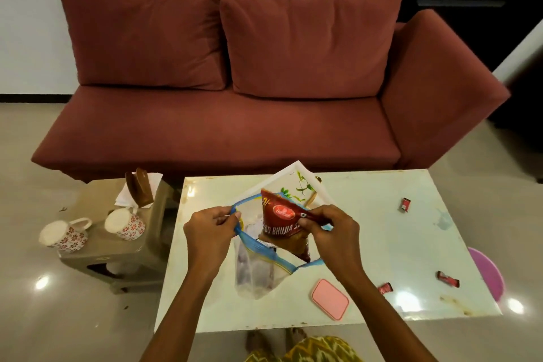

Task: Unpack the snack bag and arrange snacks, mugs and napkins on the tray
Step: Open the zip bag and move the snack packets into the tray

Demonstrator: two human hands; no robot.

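I hold a clear zip bag (255, 273) with a blue rim above the white table. My left hand (210, 231) pinches the rim at its left side. My right hand (332, 232) grips a red snack packet (279, 220) that sticks halfway out of the bag's mouth. Behind the bag lies a white tray (296, 178) with a leaf print, mostly hidden. Two white mugs with red flowers (63, 233) (125, 222) lie on their sides on a low stool, next to napkins in a brown holder (138, 189).
A pink lidded box (329, 298) sits near the table's front edge. Three small red candy wrappers (405, 204) (448, 278) (385, 288) lie on the right of the table (382, 232). A red sofa (235, 97) stands behind, and a purple stool (487, 272) at the right.
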